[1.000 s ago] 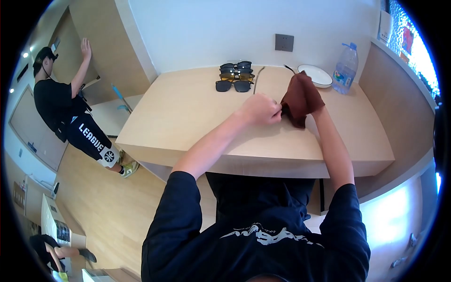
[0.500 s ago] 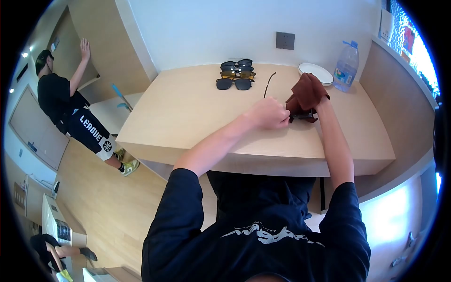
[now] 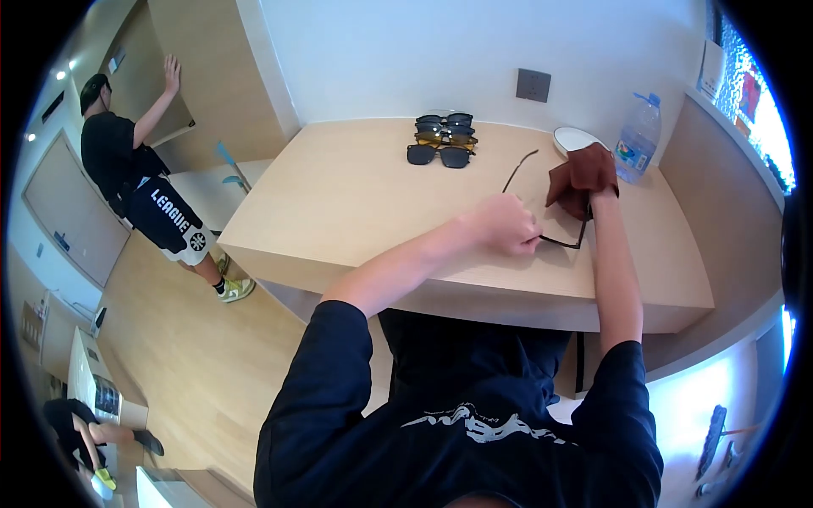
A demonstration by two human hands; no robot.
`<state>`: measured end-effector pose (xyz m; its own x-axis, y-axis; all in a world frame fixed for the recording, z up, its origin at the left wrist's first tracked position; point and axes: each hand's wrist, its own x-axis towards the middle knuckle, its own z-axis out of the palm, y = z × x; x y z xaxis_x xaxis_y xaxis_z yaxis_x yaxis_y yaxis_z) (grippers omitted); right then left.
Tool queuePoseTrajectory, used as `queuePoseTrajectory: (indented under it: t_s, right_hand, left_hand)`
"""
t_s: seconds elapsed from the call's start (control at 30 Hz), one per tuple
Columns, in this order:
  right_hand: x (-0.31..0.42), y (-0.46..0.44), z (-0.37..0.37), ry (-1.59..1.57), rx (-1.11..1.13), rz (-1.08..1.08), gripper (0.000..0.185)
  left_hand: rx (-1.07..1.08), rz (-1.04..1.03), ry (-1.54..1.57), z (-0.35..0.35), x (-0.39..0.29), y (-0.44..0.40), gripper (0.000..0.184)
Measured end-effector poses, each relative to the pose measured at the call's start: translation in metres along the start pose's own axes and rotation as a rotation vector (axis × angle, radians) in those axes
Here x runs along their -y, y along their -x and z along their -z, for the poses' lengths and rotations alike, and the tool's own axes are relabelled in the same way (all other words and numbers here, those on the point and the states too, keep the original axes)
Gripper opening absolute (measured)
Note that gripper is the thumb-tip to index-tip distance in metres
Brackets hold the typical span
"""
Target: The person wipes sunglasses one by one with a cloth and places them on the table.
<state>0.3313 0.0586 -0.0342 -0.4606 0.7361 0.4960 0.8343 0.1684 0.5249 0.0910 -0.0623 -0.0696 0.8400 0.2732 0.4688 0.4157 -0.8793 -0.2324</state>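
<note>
My left hand [image 3: 506,225] is closed on a pair of glasses [image 3: 561,243] with thin dark frames, held just above the desk's front part. One temple sticks up beyond the fist. Over my right hand [image 3: 600,188] drapes a brown cloth [image 3: 587,172], which hides most of the fingers; the hand is closed on it beside the other end of the glasses. Farther back and left lies a row of several sunglasses [image 3: 440,156] on the pale wooden desk [image 3: 364,186].
A white plate [image 3: 572,137] and a plastic bottle [image 3: 638,140] stand at the back right, near a curved partition [image 3: 724,203]. A wall socket [image 3: 533,85] is above the desk. One person [image 3: 118,152] stands at the left; another [image 3: 80,432] is at the lower left.
The brown cloth and my right hand have moved right, away from my left fist, uncovering more of the glasses' frame. My left hand has shifted slightly right and down.
</note>
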Motion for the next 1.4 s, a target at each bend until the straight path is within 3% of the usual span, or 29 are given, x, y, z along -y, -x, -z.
queuePoseTrajectory:
  t_s: [0.07,0.1,0.13,0.2,0.23,0.3,0.37,0.4,0.47,0.53,0.6,0.63,0.67,0.73,0.87,0.93,0.97,1.03,1.07,1.13,1.17,1.23,1.3,1.37,1.4]
  right_hand:
    - [-0.01,-0.002,-0.026,-0.21,-0.264,-0.393,0.01]
    - [-0.005,0.016,-0.003,-1.023,-0.471,-0.47,0.013]
    - [0.0,0.013,0.026,-1.017,-0.461,-0.471,0.013]
    - [0.006,0.008,0.061,0.061,-0.335,-0.372,0.013]
    - [0.003,0.009,0.064,0.063,-0.339,-0.375,0.013]
    - [0.001,0.013,0.069,-0.182,-0.316,-0.415,0.013]
    - [0.003,0.01,0.063,-0.303,-0.294,-0.429,0.013]
    - [0.008,0.006,0.04,-0.424,-0.393,-0.392,0.01]
    - [0.019,0.013,0.054,-0.545,-0.485,-0.353,0.008]
    - [0.051,0.032,0.141,-1.392,-0.245,-0.279,0.02]
    - [0.07,0.027,0.127,-0.868,-0.651,0.008,0.03]
    - [0.07,0.028,0.114,-1.193,-0.339,0.071,0.039]
    - [0.074,0.018,0.103,-0.764,-0.416,0.33,0.033]
    - [0.078,0.01,0.1,-1.154,-0.697,0.664,0.02]
    - [0.085,0.024,0.114,-1.179,-0.755,0.427,0.011]
    - [0.074,0.028,0.111,-0.827,-0.479,0.35,0.025]
    - [0.076,0.028,0.12,-0.829,-0.479,0.349,0.025]
    - [0.085,0.032,0.141,-0.567,-0.206,0.12,0.019]
    - [0.086,0.032,0.133,-0.569,-0.202,0.119,0.019]
    - [0.088,0.028,0.111,-0.814,-0.44,-0.006,0.027]
    - [0.088,0.029,0.118,-0.815,-0.443,-0.006,0.027]
    - [0.092,0.036,0.133,-0.926,-0.419,-0.241,0.038]
    - [0.086,0.036,0.126,-0.9,-0.381,-0.197,0.042]
    - [0.076,0.033,0.115,-0.87,-0.355,-0.155,0.046]
    - [0.071,0.03,0.108,-0.777,-0.426,0.109,0.046]
  left_hand:
    - [-0.075,-0.019,-0.005,-0.008,-0.001,-0.001,0.025]
    - [-0.077,-0.019,-0.001,-0.009,0.0,-0.001,0.025]
    - [-0.158,0.025,-0.001,-0.004,0.004,0.0,0.023]
    - [-0.238,0.065,-0.004,-0.004,0.013,0.001,0.021]
    - [-0.314,0.099,0.031,-0.004,0.019,0.002,0.02]
    - [-0.39,0.132,0.062,0.004,0.023,0.004,0.018]
    - [-0.504,0.338,0.292,0.016,0.022,0.006,0.022]
    - [-0.502,0.332,0.291,0.014,0.024,0.003,0.022]
    - [-0.689,0.418,0.788,0.007,0.027,0.0,0.028]
    - [-0.662,0.432,0.884,0.004,0.028,0.0,0.032]
    - [-0.659,0.429,0.908,-0.001,0.029,-0.002,0.034]
    - [-0.601,0.474,1.027,-0.002,0.025,-0.002,0.036]
    - [-0.599,0.478,1.03,-0.002,0.021,-0.002,0.036]
    - [-0.663,0.505,1.162,-0.005,0.011,-0.001,0.036]
    - [-0.669,0.406,0.858,0.002,0.017,0.001,0.033]
    - [-0.659,0.417,0.815,-0.004,0.021,0.0,0.031]
    - [-0.652,0.423,0.767,-0.006,0.023,0.0,0.029]
    - [-0.606,0.447,0.769,-0.001,0.02,0.001,0.03]
    - [-0.563,0.469,0.771,0.0,0.018,0.001,0.031]
    - [-0.567,0.433,0.612,-0.001,0.018,0.002,0.031]
    - [-0.569,0.394,0.452,0.002,0.017,0.001,0.031]
    - [-0.529,0.438,0.492,0.008,0.012,0.002,0.032]
    - [-0.493,0.48,0.532,0.005,0.012,0.002,0.033]
    - [-0.61,0.447,0.781,-0.003,0.017,0.001,0.034]
    - [-0.611,0.446,0.782,-0.004,0.017,0.001,0.034]
